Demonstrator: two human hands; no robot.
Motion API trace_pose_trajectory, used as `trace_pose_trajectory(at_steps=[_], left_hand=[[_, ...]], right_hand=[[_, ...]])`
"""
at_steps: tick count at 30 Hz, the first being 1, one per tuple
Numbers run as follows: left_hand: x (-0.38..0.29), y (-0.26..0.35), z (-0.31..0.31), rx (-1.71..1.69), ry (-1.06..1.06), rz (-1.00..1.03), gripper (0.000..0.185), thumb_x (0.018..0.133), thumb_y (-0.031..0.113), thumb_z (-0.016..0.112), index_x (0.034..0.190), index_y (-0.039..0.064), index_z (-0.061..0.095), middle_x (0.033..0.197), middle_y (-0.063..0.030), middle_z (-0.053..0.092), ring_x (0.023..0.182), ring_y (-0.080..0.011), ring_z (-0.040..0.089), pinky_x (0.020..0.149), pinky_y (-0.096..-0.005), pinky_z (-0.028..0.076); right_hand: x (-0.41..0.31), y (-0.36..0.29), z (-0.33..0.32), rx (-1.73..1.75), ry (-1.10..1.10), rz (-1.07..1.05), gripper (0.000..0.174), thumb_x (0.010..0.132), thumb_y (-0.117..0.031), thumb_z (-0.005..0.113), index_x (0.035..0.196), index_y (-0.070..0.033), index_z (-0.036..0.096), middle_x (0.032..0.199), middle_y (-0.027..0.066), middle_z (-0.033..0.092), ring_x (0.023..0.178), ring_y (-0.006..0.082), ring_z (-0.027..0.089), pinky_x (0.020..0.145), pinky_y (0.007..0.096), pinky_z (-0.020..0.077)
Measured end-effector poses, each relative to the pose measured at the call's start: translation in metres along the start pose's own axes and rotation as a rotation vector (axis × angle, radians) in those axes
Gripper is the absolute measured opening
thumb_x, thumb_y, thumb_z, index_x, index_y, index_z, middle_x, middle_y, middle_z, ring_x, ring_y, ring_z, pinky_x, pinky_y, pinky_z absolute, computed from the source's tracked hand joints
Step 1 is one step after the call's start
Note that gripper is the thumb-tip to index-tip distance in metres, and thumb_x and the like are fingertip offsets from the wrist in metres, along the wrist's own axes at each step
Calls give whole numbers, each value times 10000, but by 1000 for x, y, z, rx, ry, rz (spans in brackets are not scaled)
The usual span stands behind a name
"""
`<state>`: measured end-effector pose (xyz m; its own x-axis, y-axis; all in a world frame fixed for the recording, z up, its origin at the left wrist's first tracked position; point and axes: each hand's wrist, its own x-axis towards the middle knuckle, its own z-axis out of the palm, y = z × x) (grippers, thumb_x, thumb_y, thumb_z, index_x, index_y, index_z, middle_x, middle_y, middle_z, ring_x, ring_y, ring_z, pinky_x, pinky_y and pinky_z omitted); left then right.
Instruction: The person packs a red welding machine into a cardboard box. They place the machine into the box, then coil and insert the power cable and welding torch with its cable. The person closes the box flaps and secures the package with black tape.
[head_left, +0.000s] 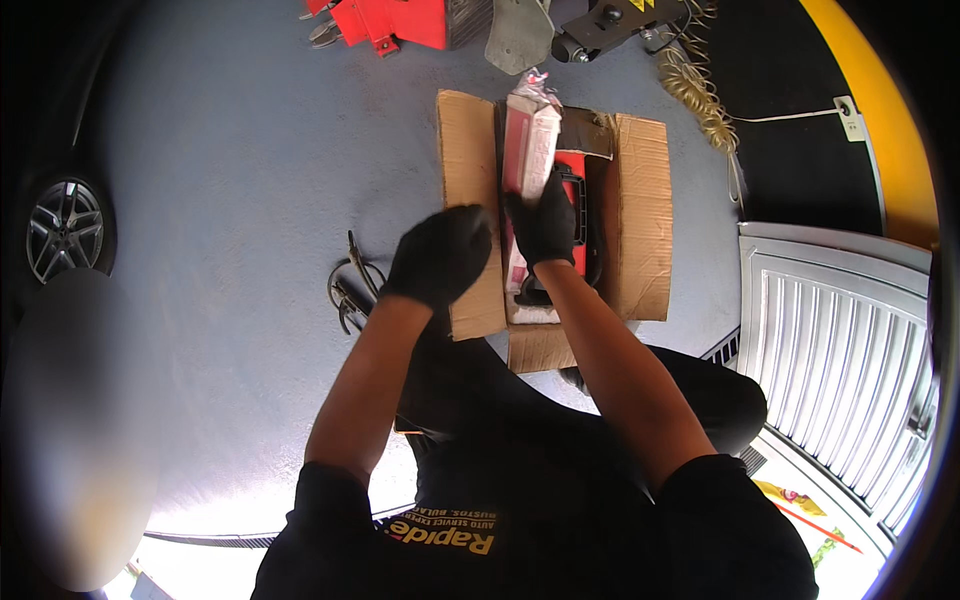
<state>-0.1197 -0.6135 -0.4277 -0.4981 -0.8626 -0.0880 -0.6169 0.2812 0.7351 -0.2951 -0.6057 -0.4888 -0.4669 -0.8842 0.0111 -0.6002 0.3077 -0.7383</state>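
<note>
An opened cardboard box (643, 217) stands on the floor with its flaps folded out. Inside lies a red machine with a black handle (574, 199). My right hand (546, 223), in a black glove, grips a long narrow pink-and-white carton (531, 142) at the left side of the box; the carton's upper end has crumpled clear plastic on it. Above the left flap is my left hand (442, 251), also black-gloved, its fingers curled; whether anything is in it is hidden. Cables with a clamp-like end (352, 289) lie on the floor left of the box.
Beyond the box are red equipment (409, 22) and a grey metal plate (519, 36). A coiled air hose (694, 94) hangs by the black wall at upper right. A white slatted metal door (832, 337) stands right, a car wheel (67, 229) far left.
</note>
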Motion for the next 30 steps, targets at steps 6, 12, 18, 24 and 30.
trace_pose_trajectory(at_steps=[6,12,18,24,30], left_hand=[[137,-28,33,617,346,408,441,858,188,636,1288,93,610,1339,-133,598,1243,-326,556,993,-442,481],[209,-50,45,536,80,248,333,942,224,518,1199,68,661,1276,-203,642,1146,-343,632,948,-447,509],[285,-93,11,20,-114,-1,477,886,483,615,1108,77,731,1056,-187,726,975,-367,683,894,-443,525],[281,-93,23,-154,-18,-92,362,920,374,692,1076,52,750,844,-93,702,756,-184,622,780,-357,494],[277,-96,17,-220,-62,-55,364,950,393,646,1063,63,750,813,-37,679,736,-136,605,739,-320,487]], right_hand=[[-34,0,-42,310,105,58,503,783,-153,787,1223,-3,594,1061,155,716,985,290,709,870,393,544],[-26,-1,-33,232,-13,69,524,784,-175,788,1235,-6,580,1082,195,680,1018,366,674,864,447,531],[9,-1,0,-103,-201,11,490,846,-334,723,1176,-28,529,1063,249,637,1023,457,620,878,531,509],[29,1,20,-183,-209,70,458,882,-378,689,1122,-26,522,1084,249,629,1036,454,616,890,534,499],[22,7,25,-49,-97,46,414,875,-314,701,1107,-21,522,1122,251,594,1042,470,600,884,544,489]])
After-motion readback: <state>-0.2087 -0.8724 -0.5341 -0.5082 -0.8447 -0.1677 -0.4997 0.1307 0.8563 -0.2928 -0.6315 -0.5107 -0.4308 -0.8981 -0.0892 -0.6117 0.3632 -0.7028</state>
